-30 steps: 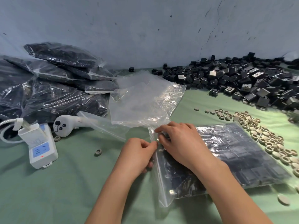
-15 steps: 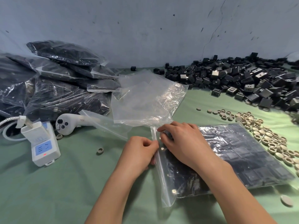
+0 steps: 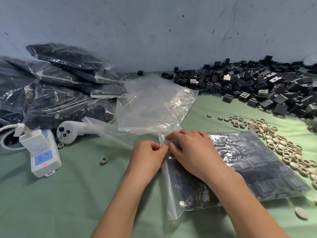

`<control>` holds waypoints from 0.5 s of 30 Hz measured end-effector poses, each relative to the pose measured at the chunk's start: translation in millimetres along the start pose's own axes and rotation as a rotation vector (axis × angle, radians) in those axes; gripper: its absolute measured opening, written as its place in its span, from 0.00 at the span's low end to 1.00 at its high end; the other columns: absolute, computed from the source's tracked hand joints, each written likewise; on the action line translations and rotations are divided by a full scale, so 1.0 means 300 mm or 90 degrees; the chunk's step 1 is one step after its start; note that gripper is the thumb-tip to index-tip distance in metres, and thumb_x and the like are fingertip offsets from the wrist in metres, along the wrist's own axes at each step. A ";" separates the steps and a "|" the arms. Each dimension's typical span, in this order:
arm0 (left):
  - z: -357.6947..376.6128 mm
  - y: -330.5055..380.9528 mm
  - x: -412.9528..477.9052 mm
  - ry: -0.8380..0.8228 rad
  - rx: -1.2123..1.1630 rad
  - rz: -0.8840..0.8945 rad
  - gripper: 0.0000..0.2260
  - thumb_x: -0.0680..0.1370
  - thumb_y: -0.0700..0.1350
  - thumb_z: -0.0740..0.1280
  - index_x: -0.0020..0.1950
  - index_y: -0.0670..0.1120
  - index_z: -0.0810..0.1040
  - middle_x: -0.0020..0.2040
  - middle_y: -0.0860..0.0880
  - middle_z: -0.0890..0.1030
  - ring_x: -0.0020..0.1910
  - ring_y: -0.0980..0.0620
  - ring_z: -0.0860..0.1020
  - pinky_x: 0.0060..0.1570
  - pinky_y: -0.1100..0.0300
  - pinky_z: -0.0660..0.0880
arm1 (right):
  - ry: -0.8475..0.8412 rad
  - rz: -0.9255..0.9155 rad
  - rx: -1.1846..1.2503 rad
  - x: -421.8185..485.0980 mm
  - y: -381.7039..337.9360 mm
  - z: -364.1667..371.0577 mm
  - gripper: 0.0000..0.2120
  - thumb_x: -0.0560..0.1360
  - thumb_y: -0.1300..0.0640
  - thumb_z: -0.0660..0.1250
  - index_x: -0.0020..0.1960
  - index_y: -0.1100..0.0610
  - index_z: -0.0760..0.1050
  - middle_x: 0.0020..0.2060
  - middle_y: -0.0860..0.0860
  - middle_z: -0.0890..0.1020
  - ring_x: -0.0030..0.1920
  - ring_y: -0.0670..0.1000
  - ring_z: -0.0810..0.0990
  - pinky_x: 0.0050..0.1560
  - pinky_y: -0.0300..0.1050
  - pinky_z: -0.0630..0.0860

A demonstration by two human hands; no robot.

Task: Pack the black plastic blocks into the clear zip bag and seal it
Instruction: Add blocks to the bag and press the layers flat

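A clear zip bag (image 3: 253,169) filled with black plastic blocks lies flat on the green table, its zip edge (image 3: 169,184) running along its left side. My left hand (image 3: 147,155) pinches the far end of that zip strip. My right hand (image 3: 192,150) rests on the bag beside it, fingertips pinching the same strip from the right. A big loose pile of black blocks (image 3: 257,86) fills the back right.
Empty clear bags (image 3: 152,107) lie just beyond my hands. Filled, sealed bags (image 3: 56,93) are stacked at the back left. A white handheld device (image 3: 68,131) and a white power adapter (image 3: 42,155) sit left. Beige rings (image 3: 281,145) are scattered right of the bag.
Both hands stay pinched at the far end of the zip strip, almost still. The view has shifted slightly.
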State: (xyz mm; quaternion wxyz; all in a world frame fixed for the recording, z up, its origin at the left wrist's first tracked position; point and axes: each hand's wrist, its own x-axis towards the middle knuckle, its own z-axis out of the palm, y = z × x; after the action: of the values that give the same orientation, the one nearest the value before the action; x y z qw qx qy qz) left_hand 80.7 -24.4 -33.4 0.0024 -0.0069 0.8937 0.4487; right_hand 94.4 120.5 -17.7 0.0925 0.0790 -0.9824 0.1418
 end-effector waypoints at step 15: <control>0.036 0.018 0.083 0.063 0.030 0.001 0.14 0.76 0.48 0.63 0.31 0.46 0.69 0.24 0.52 0.70 0.28 0.48 0.69 0.30 0.55 0.66 | 0.005 -0.022 -0.015 -0.009 0.002 0.002 0.17 0.82 0.46 0.51 0.65 0.43 0.74 0.56 0.45 0.80 0.53 0.52 0.77 0.62 0.49 0.65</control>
State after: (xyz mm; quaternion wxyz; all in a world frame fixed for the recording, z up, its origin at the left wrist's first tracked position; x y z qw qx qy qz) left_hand 55.7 -12.6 -35.8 -0.0420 -0.0287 0.9031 0.4265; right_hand 96.8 121.3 -19.1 0.0999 0.0944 -0.9821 0.1291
